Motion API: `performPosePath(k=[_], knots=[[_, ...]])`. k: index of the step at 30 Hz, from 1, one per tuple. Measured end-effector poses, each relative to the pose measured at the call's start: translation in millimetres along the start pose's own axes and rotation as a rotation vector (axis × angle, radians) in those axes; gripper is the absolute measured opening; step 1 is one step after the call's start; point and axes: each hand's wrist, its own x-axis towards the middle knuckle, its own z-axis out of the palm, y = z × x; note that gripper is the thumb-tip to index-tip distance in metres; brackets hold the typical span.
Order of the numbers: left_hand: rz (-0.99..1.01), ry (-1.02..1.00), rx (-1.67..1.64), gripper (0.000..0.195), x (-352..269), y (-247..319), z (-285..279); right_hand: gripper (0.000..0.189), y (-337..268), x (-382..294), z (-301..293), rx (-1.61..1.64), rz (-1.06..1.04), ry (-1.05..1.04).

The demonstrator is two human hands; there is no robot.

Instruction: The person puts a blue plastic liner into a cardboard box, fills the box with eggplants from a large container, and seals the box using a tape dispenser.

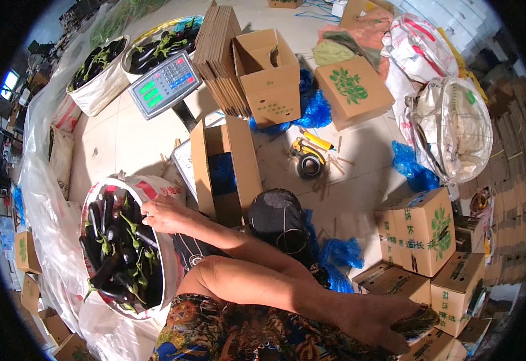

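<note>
My arms cross over my lap. My right hand [161, 214] is at the left, its fingers curled over the rim of a round white woven-plastic basket [166, 270]. Dark eggplants [109, 261] with green stems fill this basket. My left hand [376, 327] reaches to the lower right, in shadow, fingers apart around a dark green-brown thing [414, 321]; whether it holds this thing is not clear. Before me an open cardboard box [203, 180] with blue film inside stands on the scale platform [184, 164]. The scale's display panel [166, 85] is behind it.
Two more baskets of eggplants [98, 92] [163, 49] stand at the back left. Folded cardboard [220, 58] leans by an open box [269, 97]. A tape dispenser [309, 162] and a yellow cutter [318, 140] lie on the floor. Closed boxes [418, 232] are stacked right.
</note>
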Motion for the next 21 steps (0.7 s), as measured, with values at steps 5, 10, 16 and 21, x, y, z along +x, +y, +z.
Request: performPosePath(k=[5,10,16,21], knots=[[0.205,0.034,-0.078,0.064,6.4,-19.7,11.4,0.023,4.5,0.4,0.8,-0.046,0.021,-0.051],[0.202,-0.035,0.044,0.061,5.1,-39.5,12.7,0.025,1.9,-2.1,0.7,-0.019,0.021,-0.003],[0.543,0.036,0.166,0.059,7.1,-50.1,16.5,0.024,-1.6,-1.7,0.9,-0.036,0.011,-0.03],[0.177,-0.02,-0.061,0.058,-1.8,-13.3,8.3,0.024,4.6,-2.1,1.1,-0.04,-0.01,-0.021]])
